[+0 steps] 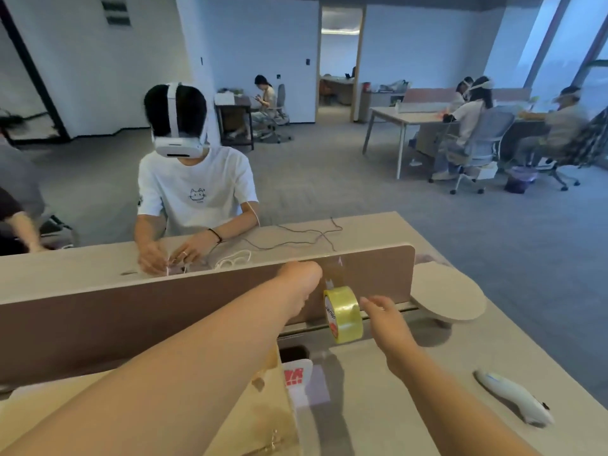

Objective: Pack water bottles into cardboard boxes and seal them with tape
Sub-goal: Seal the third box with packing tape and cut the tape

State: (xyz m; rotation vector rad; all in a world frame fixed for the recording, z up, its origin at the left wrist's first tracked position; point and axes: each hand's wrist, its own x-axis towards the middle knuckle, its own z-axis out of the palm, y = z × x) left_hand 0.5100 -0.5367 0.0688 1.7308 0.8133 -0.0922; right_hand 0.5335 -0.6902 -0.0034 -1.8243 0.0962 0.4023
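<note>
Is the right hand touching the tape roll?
Touching: head view shows fingertips of the right hand meeting the tape roll at its right rim, no gap.

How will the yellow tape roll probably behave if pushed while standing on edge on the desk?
The tape roll is round, so on edge it would probably roll across the flat desk. Its thick winding suggests it is stiff and fairly heavy for its size. The glossy surface may be slippery.
</note>
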